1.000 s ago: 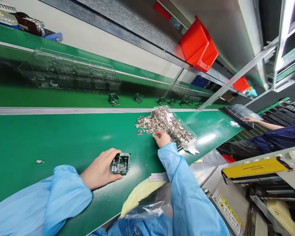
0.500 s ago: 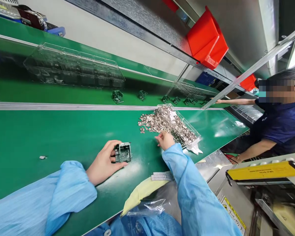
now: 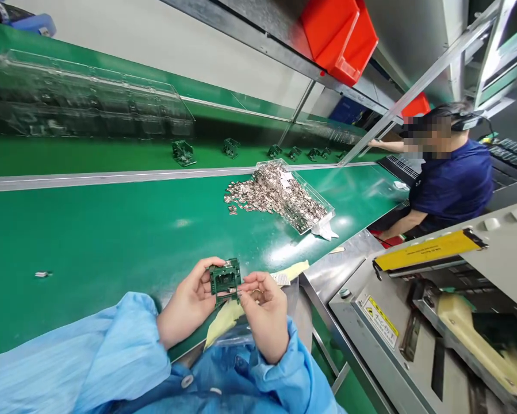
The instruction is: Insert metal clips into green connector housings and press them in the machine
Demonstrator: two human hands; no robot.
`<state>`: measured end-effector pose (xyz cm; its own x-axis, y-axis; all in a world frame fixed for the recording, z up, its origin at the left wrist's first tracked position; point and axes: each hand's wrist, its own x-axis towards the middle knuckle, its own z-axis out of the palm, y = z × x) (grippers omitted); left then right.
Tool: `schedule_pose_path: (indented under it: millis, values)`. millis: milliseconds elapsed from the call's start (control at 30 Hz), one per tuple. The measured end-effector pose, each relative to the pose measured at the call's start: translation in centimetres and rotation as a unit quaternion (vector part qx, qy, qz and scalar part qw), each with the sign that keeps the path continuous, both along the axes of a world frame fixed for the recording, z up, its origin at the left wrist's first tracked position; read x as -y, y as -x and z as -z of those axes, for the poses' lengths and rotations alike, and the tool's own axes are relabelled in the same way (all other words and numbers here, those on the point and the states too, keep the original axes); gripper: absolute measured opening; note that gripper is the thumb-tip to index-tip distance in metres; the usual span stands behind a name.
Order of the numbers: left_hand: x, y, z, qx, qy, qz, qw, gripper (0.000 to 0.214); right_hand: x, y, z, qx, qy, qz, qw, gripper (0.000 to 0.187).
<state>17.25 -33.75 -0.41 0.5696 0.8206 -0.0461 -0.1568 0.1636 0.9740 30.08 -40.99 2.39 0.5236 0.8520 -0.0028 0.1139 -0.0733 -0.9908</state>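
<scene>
My left hand (image 3: 192,299) grips a dark green, frame-like plastic housing (image 3: 226,280) with a square opening, thumb and fingers along its left side. At the housing's lower right edge is my right hand (image 3: 264,307), thumb and forefinger pinched together; what they hold, if anything, is too small to make out. Farther out on the green bench lies a heap of small metal pieces (image 3: 267,184), spilling leftward from a clear plastic tray (image 3: 327,210). A yellow cloth or paper sheet (image 3: 223,323) lies under my hands at the bench edge, with a white printed strip (image 3: 281,279) near it.
Several similar green housings (image 3: 183,153) stand in a row beyond the metal rail (image 3: 111,177). A clear blister tray (image 3: 94,103) leans behind them. One small metal piece (image 3: 43,274) lies far left. A co-worker (image 3: 452,167) and a grey machine (image 3: 370,322) are at right.
My right hand has come back from beside the metal pile to the housing. My left hand has turned the housing slightly and brought it closer. The view has shifted right.
</scene>
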Motion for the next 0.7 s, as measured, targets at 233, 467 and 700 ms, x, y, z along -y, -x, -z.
schedule_pose_path:
  millis: [233, 467, 700]
  values:
    - [0.3, 0.5, 0.3, 0.016, 0.005, 0.067, 0.998, 0.046, -0.4, 1.0, 0.2, -0.031, 0.024, 0.024, 0.999, 0.028]
    - [0.3, 1.0, 0.1, 0.010, -0.042, 0.086, 0.995, 0.034, -0.3, 1.5, 0.1, -0.009, 0.001, 0.030, 0.999, 0.029]
    - [0.8, 0.9, 0.2, -0.030, -0.051, 0.045, 0.997, 0.029, 0.3, 1.4, 0.6, 0.006, -0.005, 0.046, 0.999, 0.023]
